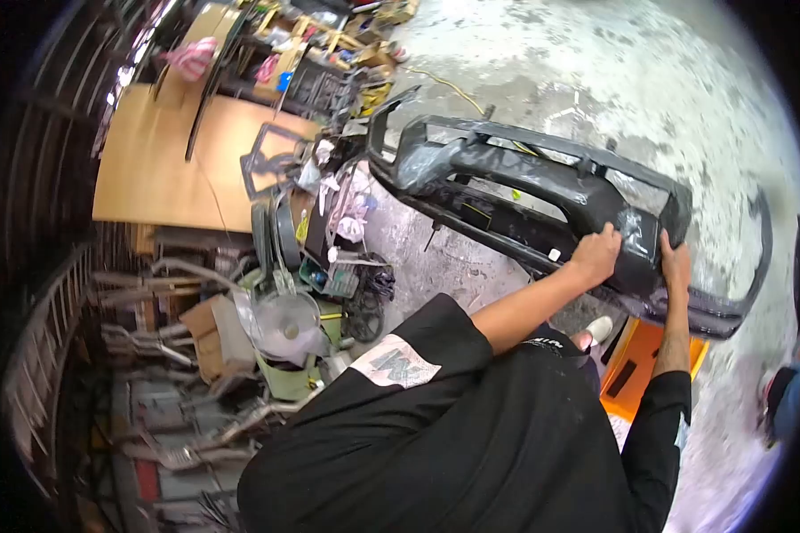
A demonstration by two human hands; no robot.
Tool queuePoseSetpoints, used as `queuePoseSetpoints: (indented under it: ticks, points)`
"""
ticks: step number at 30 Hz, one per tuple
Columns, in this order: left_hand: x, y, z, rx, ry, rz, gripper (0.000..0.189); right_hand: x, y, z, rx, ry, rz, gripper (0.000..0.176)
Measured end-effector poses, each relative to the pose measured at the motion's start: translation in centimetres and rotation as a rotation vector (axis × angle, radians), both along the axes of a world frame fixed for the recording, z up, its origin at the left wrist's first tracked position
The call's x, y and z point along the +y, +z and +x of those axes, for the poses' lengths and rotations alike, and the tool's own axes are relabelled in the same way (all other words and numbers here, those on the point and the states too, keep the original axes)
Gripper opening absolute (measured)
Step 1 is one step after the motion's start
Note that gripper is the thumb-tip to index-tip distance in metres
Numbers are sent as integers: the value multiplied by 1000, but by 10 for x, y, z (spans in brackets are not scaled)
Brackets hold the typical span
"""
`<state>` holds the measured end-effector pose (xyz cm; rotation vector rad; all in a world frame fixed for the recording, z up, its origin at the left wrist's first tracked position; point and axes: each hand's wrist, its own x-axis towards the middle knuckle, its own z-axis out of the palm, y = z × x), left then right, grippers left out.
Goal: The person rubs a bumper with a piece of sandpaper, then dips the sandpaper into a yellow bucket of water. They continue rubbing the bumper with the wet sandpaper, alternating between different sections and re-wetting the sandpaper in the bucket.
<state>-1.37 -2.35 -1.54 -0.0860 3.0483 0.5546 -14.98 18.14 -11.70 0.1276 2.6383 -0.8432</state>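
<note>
Bumper: black, in both hands, stretching from them out to the far left point(596, 202); whether it also touches the floor point(524, 53) is hard to tell from above.
Left hand point(597, 253): gripping the bumper's near edge, fingers curled.
Right hand point(676, 262): just beside the left, gripping the bumper near its right end, arm reaching forward.
Orange box point(615, 409): on the near side of the hands, by the right forearm.
Shoe point(601, 330): white, between the forearms, near the orange box.
Cable point(449, 84): yellow, on the floor beyond the bumper, left of the hands.
Table point(187, 178): tan, well left of the hands.
Pipes point(178, 457): metal, well left and nearer the person.
</note>
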Motion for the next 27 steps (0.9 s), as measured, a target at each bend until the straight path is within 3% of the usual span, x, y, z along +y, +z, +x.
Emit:
queuePoseSetpoints:
  ticks: [3, 8, 11, 12, 13, 15, 17, 18, 20, 24, 27]
  points:
    - [7, 11, 28, 1, 12, 3, 11, 2, 1, -2, 24, 38, -82, 91]
    - [4, -21, -4, 147, 22, -19, 13, -3, -3, 6, 4, 31, -30, 92]
    - [7, 7, 27, 60, 8, 29, 11, 2, 14, 1, 8, 8, -41, 88]
    - [5, 14, 23, 38, 5, -33, 9, -1, 18, 3, 16, -19, -155, 86]
    - [7, 18, 19, 14, -3, -83, 9, -1, 7, 2, 62, -25, -106, 84]
    - [5, 1, -3, 40, 10, -147, 10, -4, 25, 5, -70, 4, -8, 85]
    - [10, 9, -1, -5, 57, -19, 10, -2, 32, 13, 3, -34, -43, 83]
    - [3, -26, 9, 48, 11, 64, 12, 1, 43, 8, -140, -7, -74, 82]
    - [8, 12, 16, -6, 12, -10, 15, -2, 47, 14, -28, -102, -30, 83]
    - [3, 3, -14, 31, -21, -14, 21, 2, 40, 16, -80, -98, -66, 90]
    - [5, 15, 18, 49, -54, 50, 22, 6, 47, 11, -87, -101, -72, 88]
